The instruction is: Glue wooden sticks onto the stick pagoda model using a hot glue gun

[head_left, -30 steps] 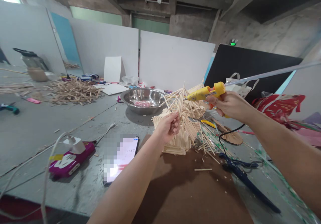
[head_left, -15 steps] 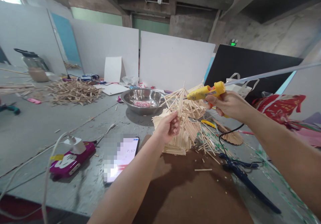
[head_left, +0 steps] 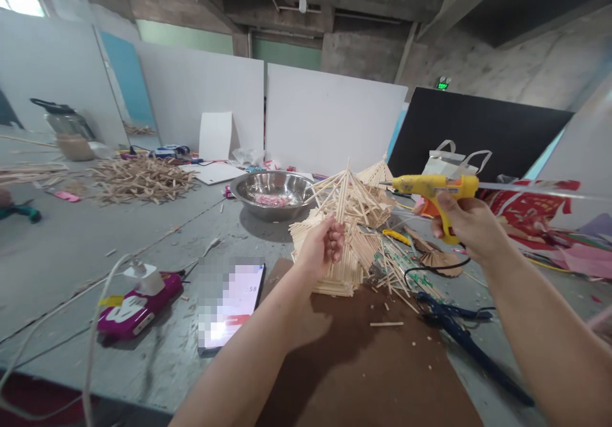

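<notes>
A model built of thin wooden sticks (head_left: 337, 280) stands on a brown board (head_left: 382, 376), with a pointed frame of sticks (head_left: 347, 185) rising over it. My left hand (head_left: 326, 243) is closed at the foot of that frame, its fingers curled around a wooden stick; the fingers partly hide the grip. Off to the right, my right hand (head_left: 466, 220) grips a yellow glue gun (head_left: 430, 187) by its handle. The nozzle points left, apart from the frame, and a long clear glue stick (head_left: 526, 188) sticks out of its back.
Behind the model sits a steel bowl (head_left: 243, 201). Left are a phone (head_left: 243, 293), a purple power strip (head_left: 131, 318) with a white cable, and a heap of wooden pieces (head_left: 141, 181). Blue-handled pliers (head_left: 473, 347) and loose sticks (head_left: 399, 271) lie right, near the glue gun's black cord (head_left: 437, 267).
My right hand has drawn the glue gun back to the right, so its nozzle has left the pointed frame. My left hand stays closed at nearly the same spot.
</notes>
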Available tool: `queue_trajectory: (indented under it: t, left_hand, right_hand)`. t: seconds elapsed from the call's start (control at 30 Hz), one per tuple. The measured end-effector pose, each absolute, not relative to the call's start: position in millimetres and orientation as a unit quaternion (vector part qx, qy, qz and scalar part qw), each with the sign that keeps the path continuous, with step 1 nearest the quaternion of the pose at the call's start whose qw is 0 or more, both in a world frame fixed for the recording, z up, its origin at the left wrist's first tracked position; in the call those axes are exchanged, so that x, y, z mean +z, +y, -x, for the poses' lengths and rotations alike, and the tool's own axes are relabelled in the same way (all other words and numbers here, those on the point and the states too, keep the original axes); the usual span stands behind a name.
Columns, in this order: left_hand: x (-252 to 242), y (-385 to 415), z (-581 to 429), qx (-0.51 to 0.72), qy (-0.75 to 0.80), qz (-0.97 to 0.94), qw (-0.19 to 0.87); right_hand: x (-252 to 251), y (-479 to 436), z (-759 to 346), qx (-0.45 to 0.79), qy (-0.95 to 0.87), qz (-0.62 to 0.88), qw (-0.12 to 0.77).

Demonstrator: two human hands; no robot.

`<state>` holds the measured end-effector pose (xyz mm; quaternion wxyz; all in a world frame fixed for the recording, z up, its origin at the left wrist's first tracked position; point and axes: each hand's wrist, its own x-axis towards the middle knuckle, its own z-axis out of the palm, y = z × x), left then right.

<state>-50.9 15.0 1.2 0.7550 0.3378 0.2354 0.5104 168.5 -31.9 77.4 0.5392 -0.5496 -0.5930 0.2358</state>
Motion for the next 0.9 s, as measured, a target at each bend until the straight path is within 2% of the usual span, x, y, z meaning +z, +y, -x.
queue_trajectory:
  t: [0.23, 0.4, 0.9]
  left_hand:
    - [-1, 9, 46, 0.581, 0.241, -0.386, 0.675]
    - [0, 9, 44, 0.615, 0.276, -0.425, 0.604]
    - [3, 13, 38, 0.623, 0.306, -0.454, 0.558]
  right_hand:
    - [48, -44, -188, 0.292, -0.548, 0.544, 0.564]
    - [41, -49, -192, 0.282, -0.546, 0.549, 0.567]
    - [32, -53, -194, 0.285, -0.530, 0.551, 0.578]
